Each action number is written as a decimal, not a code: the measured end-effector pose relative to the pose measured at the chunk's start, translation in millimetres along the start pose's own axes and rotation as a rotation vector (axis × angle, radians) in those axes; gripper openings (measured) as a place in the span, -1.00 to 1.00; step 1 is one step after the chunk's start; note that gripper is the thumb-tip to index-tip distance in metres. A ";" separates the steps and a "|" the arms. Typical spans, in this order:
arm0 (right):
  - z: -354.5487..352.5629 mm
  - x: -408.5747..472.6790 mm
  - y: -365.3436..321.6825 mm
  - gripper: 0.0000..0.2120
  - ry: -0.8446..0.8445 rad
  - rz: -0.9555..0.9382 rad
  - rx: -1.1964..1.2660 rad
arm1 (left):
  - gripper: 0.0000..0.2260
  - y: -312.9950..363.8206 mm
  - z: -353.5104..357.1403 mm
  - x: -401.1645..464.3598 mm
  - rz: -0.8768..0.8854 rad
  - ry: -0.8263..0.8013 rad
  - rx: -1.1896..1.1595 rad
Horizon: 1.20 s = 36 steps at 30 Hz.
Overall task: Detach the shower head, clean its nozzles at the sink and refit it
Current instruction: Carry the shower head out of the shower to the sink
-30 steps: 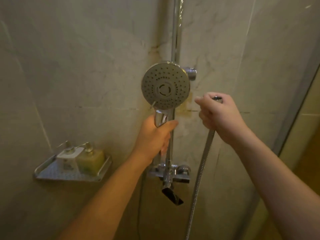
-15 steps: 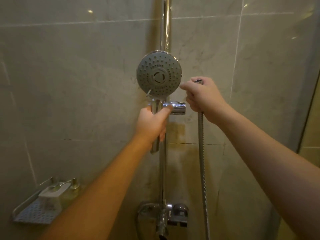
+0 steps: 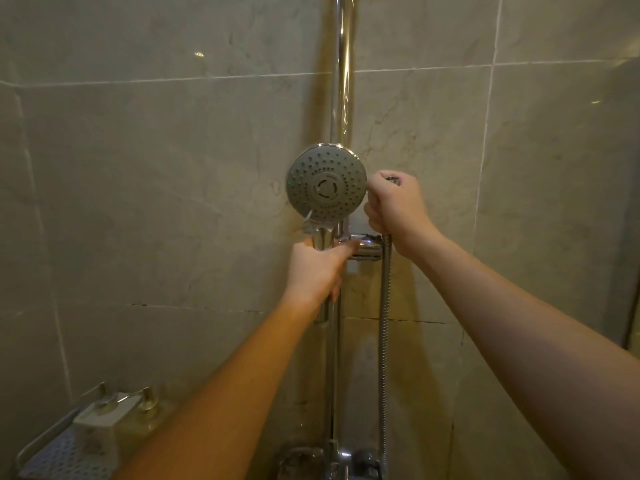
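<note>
The round grey shower head faces me in front of the chrome riser rail. My left hand grips its chrome handle just below the head, thumb lying against the chrome slider bracket on the rail. My right hand is curled round the top end of the ribbed metal hose, right of the head and above the bracket. The hose hangs straight down from that hand.
The mixer tap sits at the bottom of the rail. A perforated corner shelf with two pump bottles is at the lower left. Grey marble tiles cover the wall; a glass screen edge runs down the far right.
Both hands have stayed level with the slider bracket since half a second ago. The view has tilted up since a second ago, so the shelf and tap sit lower in frame.
</note>
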State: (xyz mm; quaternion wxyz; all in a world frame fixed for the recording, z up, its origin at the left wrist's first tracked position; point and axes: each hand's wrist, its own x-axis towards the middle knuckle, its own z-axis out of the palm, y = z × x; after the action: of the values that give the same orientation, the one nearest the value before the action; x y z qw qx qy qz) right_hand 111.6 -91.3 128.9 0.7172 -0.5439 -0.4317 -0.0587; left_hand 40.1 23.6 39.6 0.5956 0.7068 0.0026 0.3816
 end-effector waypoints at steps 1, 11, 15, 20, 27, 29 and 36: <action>-0.3 1.9 1.2 -0.59 0.007 0.000 -0.001 | -0.70 -1.0 -0.4 0.4 0.000 -0.003 -0.004; 16.5 2.4 23.0 -0.69 0.138 -0.045 -0.227 | -0.75 -0.5 -2.9 3.0 -0.032 -0.027 -0.067; 13.9 -5.1 32.3 -0.63 0.106 -0.030 -0.295 | -0.75 -1.2 -5.7 2.0 -0.008 -0.048 -0.069; 8.3 -19.5 41.3 -0.78 0.065 0.068 -0.348 | -0.75 -3.7 -3.2 1.0 -0.016 -0.014 -0.118; 5.0 -27.7 41.6 -0.80 0.077 0.116 -0.247 | -0.73 -11.2 3.8 -6.7 -0.002 0.021 -0.155; 2.2 -30.5 39.5 -0.81 0.047 0.121 -0.209 | -0.74 -11.1 4.6 -10.7 -0.002 0.025 -0.162; -22.3 -77.2 50.8 -0.84 0.131 0.018 -0.111 | -0.72 -27.1 29.5 -55.7 -0.123 -0.039 -0.199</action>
State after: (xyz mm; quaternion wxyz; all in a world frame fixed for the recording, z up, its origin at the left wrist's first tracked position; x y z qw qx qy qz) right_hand 104.3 -119.2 38.3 0.7133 -0.5816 -0.3750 -0.1114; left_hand 28.9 -18.8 -13.2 0.6850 0.6501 -0.0033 0.3287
